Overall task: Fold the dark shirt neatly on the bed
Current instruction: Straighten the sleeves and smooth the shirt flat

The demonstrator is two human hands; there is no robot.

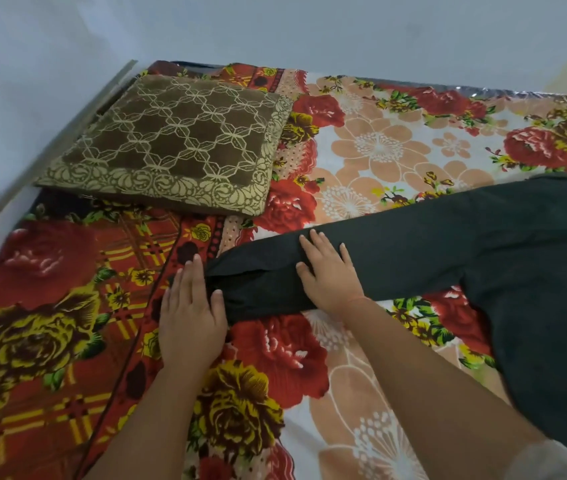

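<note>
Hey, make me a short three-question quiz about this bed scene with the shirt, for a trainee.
1. True or false: the dark shirt is already folded into a small square.
2. Which hand lies flat on the sleeve? A) left hand B) right hand C) neither
3. Fill in: the brown patterned ____ lies near the far left corner of the bed.

Key
1. False: it lies spread out, one sleeve stretched out to the left.
2. B: the right hand presses on it, while the left hand is at the cuff end.
3. cushion, on the flowered blanket.
</note>
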